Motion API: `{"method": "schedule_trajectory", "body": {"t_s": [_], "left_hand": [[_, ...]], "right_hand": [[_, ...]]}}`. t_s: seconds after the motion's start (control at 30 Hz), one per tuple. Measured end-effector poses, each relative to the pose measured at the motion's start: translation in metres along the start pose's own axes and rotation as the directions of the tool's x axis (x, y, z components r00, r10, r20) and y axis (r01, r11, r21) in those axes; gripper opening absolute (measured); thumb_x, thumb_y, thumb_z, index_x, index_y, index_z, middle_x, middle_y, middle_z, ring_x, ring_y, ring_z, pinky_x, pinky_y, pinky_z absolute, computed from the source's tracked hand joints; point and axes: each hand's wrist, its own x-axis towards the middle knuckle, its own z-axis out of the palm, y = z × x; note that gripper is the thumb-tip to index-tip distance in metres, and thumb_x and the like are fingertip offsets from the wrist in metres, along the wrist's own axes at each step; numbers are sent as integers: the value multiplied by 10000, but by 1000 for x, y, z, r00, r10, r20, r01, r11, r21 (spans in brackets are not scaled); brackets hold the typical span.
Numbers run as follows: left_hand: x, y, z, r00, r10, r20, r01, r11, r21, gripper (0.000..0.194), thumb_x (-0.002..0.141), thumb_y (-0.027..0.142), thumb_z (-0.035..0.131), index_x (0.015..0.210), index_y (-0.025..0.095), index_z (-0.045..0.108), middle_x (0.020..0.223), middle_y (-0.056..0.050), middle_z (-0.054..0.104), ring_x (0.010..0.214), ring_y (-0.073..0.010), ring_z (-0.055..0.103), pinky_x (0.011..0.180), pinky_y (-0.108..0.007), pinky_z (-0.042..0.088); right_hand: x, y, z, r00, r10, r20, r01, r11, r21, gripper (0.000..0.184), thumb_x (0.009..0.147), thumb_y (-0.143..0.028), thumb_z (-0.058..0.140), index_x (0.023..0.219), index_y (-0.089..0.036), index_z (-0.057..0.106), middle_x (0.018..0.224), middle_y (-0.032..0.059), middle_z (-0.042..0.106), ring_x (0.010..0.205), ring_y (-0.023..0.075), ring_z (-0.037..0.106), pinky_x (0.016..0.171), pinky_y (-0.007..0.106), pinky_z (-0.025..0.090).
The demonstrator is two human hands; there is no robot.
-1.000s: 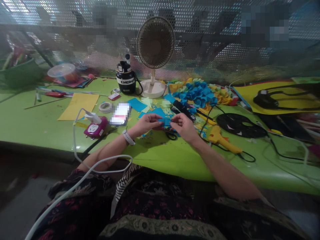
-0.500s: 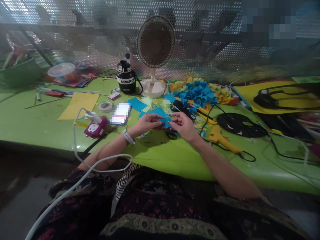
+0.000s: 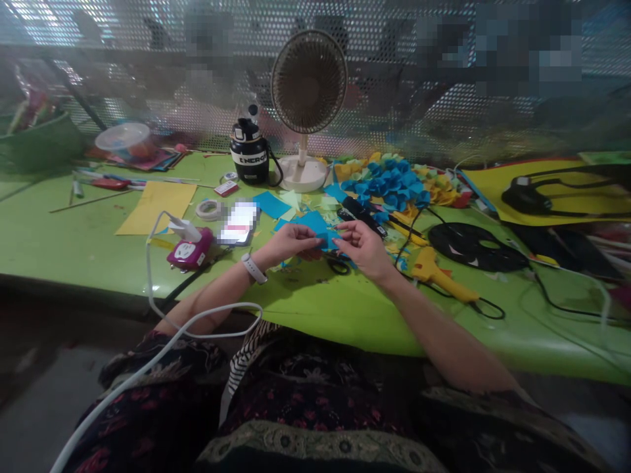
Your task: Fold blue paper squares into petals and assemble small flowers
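Between my two hands is a small piece of blue paper (image 3: 326,239), held over the green table. My left hand (image 3: 294,242) pinches its left side between thumb and fingers. On its right edge, the thumb and fingertips of my right hand (image 3: 362,247) are closed too. Behind it lie more blue paper sheets (image 3: 309,222) and small cut scraps. The black handles of a pair of scissors (image 3: 339,265) show just below the hands; the blades are hidden. A pile of blue paper petals (image 3: 389,187) with yellow ones sits further back to the right.
A yellow glue gun (image 3: 444,276) and a black disc-shaped palette (image 3: 476,246) lie to the right. On the left are a purple power socket (image 3: 190,251) with a white cable, a phone (image 3: 239,223) and a tape roll (image 3: 210,209). Behind stand a black bottle (image 3: 249,154) and a fan (image 3: 309,82).
The blue paper shows a little more between my fingers, and its tilt has shifted slightly. Both hands stay in nearly the same place.
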Motion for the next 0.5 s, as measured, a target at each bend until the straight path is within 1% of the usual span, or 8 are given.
{"method": "schedule_trajectory", "body": {"t_s": [0.1, 0.23, 0.37, 0.5], "left_hand": [[1, -2, 0, 1000, 13, -11, -13, 1000, -5, 220, 789, 222, 821, 811, 125, 625, 705, -46, 753, 631, -141, 729, 633, -256, 598], [1, -1, 0, 1000, 22, -11, -22, 999, -27, 221, 784, 197, 822, 794, 118, 616, 722, -48, 755, 627, -124, 721, 625, -240, 593], [-1, 2, 1, 999, 12, -34, -13, 1000, -9, 175, 811, 189, 792, 809, 109, 636, 764, -65, 763, 661, -133, 731, 624, -239, 587], [-1, 3, 0, 999, -5, -53, 4, 1000, -13, 151, 817, 171, 777, 806, 114, 638, 769, -74, 764, 672, -145, 736, 637, -259, 588]], "right_hand": [[-1, 0, 0, 1000, -8, 4, 9, 1000, -22, 418, 731, -470, 771, 1027, -222, 610, 826, 7, 637, 663, 152, 628, 676, 345, 580], [-1, 0, 0, 999, -32, -13, 31, 999, -31, 378, 744, -454, 758, 1011, -220, 628, 826, 13, 640, 686, 156, 626, 691, 352, 588], [-1, -1, 1, 999, -33, -8, 33, 999, -13, 368, 741, -458, 761, 992, -220, 635, 826, 20, 652, 733, 169, 634, 700, 354, 594], [-1, -1, 2, 1000, -20, -2, 20, 1000, 23, 369, 729, -448, 774, 982, -219, 635, 819, 21, 657, 716, 169, 637, 687, 356, 600]]}}
